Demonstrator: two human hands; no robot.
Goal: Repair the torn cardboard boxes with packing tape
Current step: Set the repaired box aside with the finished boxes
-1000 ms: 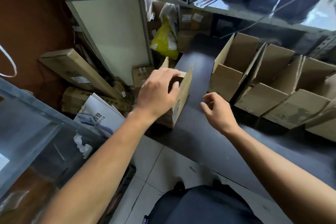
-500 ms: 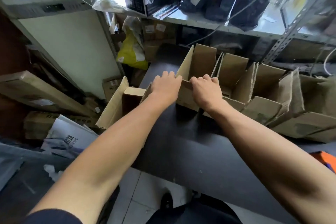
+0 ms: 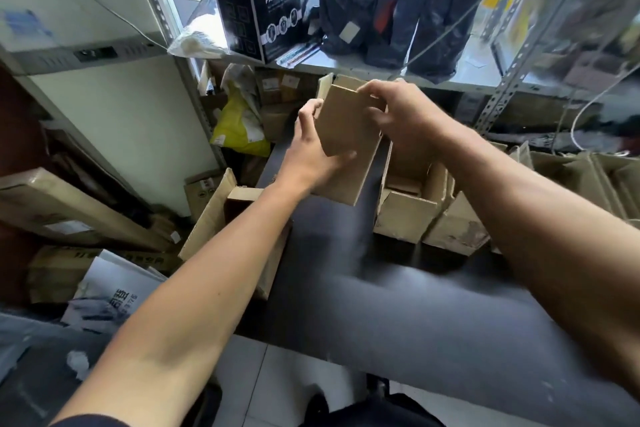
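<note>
Taking the dark table [image 3: 398, 315] as the landmark: nearest, both forearms reach out over its front edge. Above its middle, lifted clear of the surface, a small cardboard box [image 3: 346, 142] is held between the two hands. The left hand [image 3: 311, 149] cups the box's lower left side, thumb across the front face and fingers curled behind. The right hand [image 3: 398, 114] pinches the box's top edge, fingers bent over it.

On the table just right of the lifted box sits a row of open boxes [image 3: 412, 204], flaps up. At the table's left edge another open box [image 3: 235, 215] hangs partly off the side. Behind the table's far edge, a shelf [image 3: 346, 71] carries a black mask carton [image 3: 258, 7].

No tape is visible anywhere, so the repair likely cannot start yet. Risks, as I judge them: the pinch at the top could worsen any tear in the thin cardboard. The box at the left edge could tip to the floor if an elbow knocks it.
</note>
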